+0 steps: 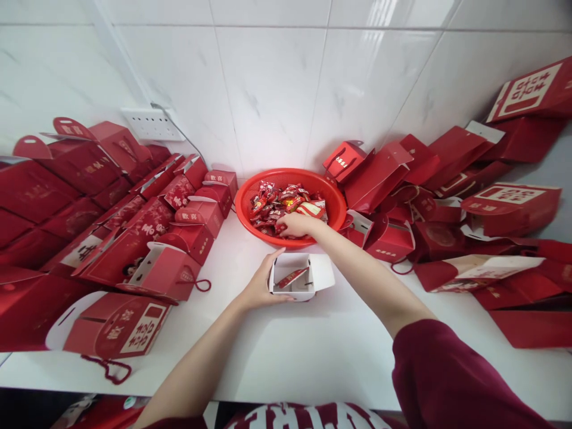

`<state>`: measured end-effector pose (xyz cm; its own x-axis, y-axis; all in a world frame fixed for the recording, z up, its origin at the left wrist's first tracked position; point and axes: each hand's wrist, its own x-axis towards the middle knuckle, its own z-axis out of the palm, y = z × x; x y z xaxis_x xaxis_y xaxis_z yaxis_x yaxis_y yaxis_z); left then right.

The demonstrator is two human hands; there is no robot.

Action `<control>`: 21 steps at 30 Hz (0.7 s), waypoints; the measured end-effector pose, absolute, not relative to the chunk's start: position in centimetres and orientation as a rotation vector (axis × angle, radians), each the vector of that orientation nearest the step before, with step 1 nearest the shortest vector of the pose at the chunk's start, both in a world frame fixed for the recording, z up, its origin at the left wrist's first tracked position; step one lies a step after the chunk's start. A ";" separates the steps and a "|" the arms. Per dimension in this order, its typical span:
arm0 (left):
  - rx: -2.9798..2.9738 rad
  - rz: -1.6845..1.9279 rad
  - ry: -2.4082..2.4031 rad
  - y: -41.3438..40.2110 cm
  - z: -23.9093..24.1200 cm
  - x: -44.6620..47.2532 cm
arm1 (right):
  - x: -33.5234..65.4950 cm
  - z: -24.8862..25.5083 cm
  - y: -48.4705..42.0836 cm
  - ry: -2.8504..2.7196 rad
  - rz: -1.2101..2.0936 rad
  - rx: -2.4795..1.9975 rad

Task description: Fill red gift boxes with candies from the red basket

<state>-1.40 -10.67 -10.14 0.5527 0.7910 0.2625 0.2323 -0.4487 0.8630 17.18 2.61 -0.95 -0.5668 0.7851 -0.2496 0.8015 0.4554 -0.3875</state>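
A small open box (292,296), white inside with its lid flap folded out to the right, stands on the white table. My left hand (263,283) is wrapped round its left side, thumb at the far edge and fingers along the near side. One red-wrapped packet (292,277) lies inside the box. Beyond it sits a red plastic basket (333,205) with a heap of red-wrapped candies (277,199). My right hand (295,225) reaches over the near rim into that heap, fingers bent down among the wrappers; whatever they grip is hidden.
Rows of red gift boxes (152,232) with cord handles fill the left of the table. More red boxes (509,205) are piled loosely on the right. A power strip (154,124) with a cable is on the tiled wall (272,77) behind.
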 end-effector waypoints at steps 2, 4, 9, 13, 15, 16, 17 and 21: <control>1.957 0.864 0.820 -10.7 -10.2 -1.4 | 18.4 -0.7 2.5 2.720 -0.785 1.521; 1.950 0.869 0.816 -10.7 -10.3 -1.4 | 19.7 -0.6 2.2 2.788 -0.861 1.623; 1.925 0.885 0.802 -10.5 -10.6 -1.3 | 21.8 -1.7 1.2 2.903 -1.249 1.743; 1.923 0.909 0.790 -10.5 -10.9 -1.3 | 22.0 -2.7 0.7 2.967 -1.617 1.691; 1.933 0.908 0.794 -10.4 -10.9 -1.3 | 21.9 -2.9 0.6 2.977 -1.762 1.655; 1.936 0.904 0.796 -10.4 -10.9 -1.3 | 21.9 -2.9 0.6 2.975 -1.818 1.640; 1.939 0.900 0.798 -10.4 -10.9 -1.3 | 21.9 -2.9 0.5 2.972 -1.862 1.631; 1.938 0.903 0.805 -10.3 -11.0 -1.3 | 22.2 -2.3 0.2 2.952 -1.910 1.692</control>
<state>-1.30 -10.34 -10.96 0.5356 0.7937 0.2885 0.1959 -0.4491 0.8717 22.18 0.21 -2.33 -0.4005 0.9031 0.1551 0.2286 0.2624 -0.9375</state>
